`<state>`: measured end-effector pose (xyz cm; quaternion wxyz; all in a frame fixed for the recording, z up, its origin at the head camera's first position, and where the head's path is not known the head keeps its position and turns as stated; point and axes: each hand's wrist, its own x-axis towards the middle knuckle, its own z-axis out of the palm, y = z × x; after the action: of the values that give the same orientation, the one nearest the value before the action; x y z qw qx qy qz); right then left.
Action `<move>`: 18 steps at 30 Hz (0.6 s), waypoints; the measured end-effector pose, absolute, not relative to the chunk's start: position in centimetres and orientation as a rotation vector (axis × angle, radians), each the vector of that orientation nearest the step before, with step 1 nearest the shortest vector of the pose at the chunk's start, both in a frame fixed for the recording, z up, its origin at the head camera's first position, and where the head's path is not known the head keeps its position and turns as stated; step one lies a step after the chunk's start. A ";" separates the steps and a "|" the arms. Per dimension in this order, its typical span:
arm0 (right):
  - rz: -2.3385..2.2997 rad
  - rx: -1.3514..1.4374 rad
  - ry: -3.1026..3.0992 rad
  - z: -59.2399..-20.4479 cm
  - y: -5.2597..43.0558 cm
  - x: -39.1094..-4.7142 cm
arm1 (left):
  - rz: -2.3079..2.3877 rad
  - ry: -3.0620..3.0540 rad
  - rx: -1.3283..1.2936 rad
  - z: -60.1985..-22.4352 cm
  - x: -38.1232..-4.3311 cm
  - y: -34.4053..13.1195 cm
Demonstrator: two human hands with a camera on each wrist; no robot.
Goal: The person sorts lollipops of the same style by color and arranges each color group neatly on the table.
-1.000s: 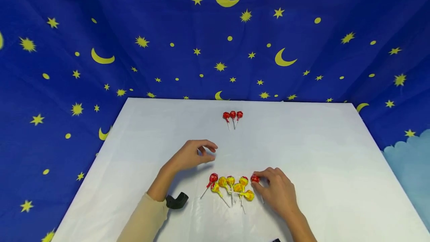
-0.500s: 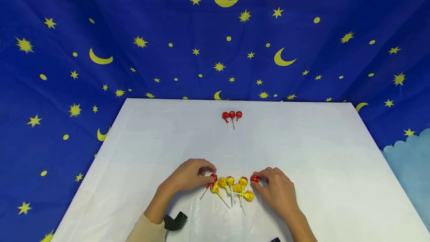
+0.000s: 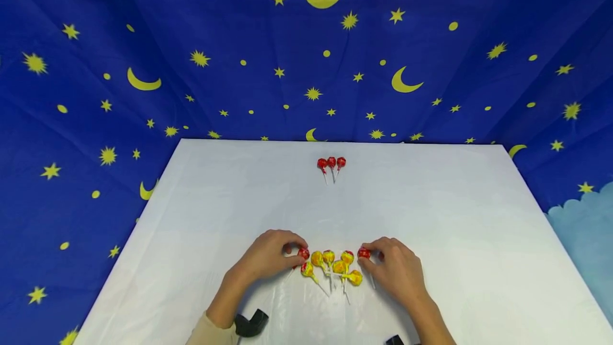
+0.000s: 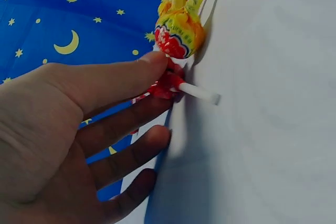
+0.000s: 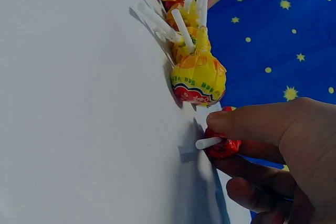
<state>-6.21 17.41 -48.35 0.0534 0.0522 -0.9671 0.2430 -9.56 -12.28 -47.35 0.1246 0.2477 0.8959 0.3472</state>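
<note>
- White surface [image 3: 239, 190], its far edge meeting a blue backdrop [image 3: 268, 31] printed with yellow moons and stars.
- Left hand [image 3: 270, 253]: thumb and forefinger pinching one red lollipop [image 3: 304, 253], well back from the far edge, about midway between left and right edges. Remaining fingers somewhat apart in the left wrist view; white stick clear of the grip.
- Right hand [image 3: 397, 268]: thumb and forefinger pinching a second red lollipop [image 3: 364, 253], level with the first, a little toward the right edge. Other fingers bent below.
- Cannot tell whether either held candy touches the surface.
- Six yellow lollipops [image 3: 339, 267] bunched between the hands, wrappers partly red; most sticks away from the far edge, one lying crosswise over others.
- Three red lollipops [image 3: 331, 162] fanned near the middle of the far edge, heads toward it, sticks converging.
- Beige sleeve [image 3: 210, 331] on the left arm; black object [image 3: 251, 323] by that wrist.
</note>
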 end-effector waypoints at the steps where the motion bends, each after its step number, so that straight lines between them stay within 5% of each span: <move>1: 0.739 0.153 -2.951 -48.3 17.4 -6.2 | 1.018 2.619 0.711 -47.4 -9.5 -12.2; 18: 0.864 0.166 -2.995 -47.9 17.7 -6.7 | 1.111 2.674 0.652 -48.4 -9.0 -12.6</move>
<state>-6.66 17.71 -47.92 0.0099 0.0533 -0.9594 0.2768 -8.96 -12.63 -48.45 0.0866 0.2187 0.8976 0.3729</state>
